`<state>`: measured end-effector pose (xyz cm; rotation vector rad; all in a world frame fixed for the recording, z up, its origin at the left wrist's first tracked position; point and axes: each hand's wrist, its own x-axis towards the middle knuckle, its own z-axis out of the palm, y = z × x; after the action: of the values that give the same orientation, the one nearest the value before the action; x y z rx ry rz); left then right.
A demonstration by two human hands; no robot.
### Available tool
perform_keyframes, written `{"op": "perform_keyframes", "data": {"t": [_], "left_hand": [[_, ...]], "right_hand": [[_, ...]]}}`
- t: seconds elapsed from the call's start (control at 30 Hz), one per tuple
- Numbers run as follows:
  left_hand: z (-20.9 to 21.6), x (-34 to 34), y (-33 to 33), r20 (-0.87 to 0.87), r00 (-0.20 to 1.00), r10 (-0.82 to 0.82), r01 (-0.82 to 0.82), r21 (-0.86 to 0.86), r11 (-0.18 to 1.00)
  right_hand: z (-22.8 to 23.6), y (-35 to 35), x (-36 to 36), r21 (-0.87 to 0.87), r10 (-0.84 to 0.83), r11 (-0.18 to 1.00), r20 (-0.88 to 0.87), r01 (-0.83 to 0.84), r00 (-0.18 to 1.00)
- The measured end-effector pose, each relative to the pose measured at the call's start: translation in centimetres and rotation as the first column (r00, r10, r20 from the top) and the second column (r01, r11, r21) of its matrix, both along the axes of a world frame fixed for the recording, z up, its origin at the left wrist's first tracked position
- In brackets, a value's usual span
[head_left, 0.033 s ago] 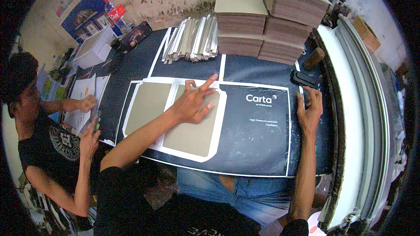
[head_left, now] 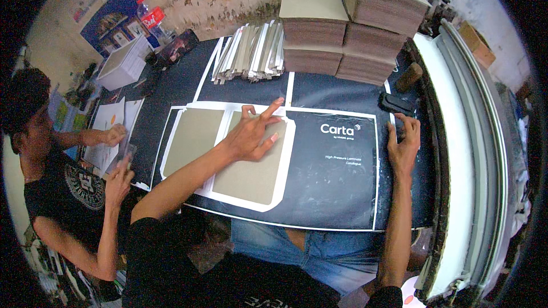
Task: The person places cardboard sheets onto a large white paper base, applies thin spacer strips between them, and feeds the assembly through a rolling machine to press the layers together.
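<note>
My left hand (head_left: 249, 137) rests on the right one of two grey boards (head_left: 246, 179), fingers spread apart, the index pointing toward the far edge. Both boards lie flat on a white-edged sheet with cut corners, and my forearm crosses the left board (head_left: 195, 128). At the right side of the table, my right hand (head_left: 405, 144) is curled, its fingertips bent down near a black oblong block (head_left: 397, 103). Whatever those fingers hold, if anything, is hidden.
Behind the boards stand a bundle of paper strips (head_left: 248, 51) and tall board stacks (head_left: 313, 34). A wooden cylinder (head_left: 409, 77) stands near the long roller machine (head_left: 476, 137) at right. At left, a co-worker (head_left: 68, 194) handles papers (head_left: 108, 125); a bottle (head_left: 153, 21) stands farther back.
The co-worker's nearer hand has shifted slightly, with a blurred item in it. My own hands and the boards look the same.
</note>
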<state>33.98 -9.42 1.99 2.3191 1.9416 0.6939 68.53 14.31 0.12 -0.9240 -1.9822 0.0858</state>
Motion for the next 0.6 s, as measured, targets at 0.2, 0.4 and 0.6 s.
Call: {"op": "perform_keyframes", "data": {"t": [0.2, 0.4, 0.6], "left_hand": [[0.4, 3.2, 0.8, 0.186, 0.958, 0.217, -0.228, 0.04, 0.973], [1.5, 16.2, 4.8, 0.796, 0.602, 0.065, -0.37, 0.206, 0.906], [0.2, 26.7, 13.7, 0.982, 0.184, -0.032, -0.336, 0.093, 0.937]], "right_hand": [[-0.5, -0.4, 0.4, -0.308, 0.081, 0.938, -0.255, -0.16, 0.964], [0.2, -0.9, -0.6, -0.38, -0.067, 0.923, -0.299, -0.055, 0.952], [0.4, -0.3, 0.1, -0.334, -0.074, 0.942, -0.124, 0.028, 0.989]]}}
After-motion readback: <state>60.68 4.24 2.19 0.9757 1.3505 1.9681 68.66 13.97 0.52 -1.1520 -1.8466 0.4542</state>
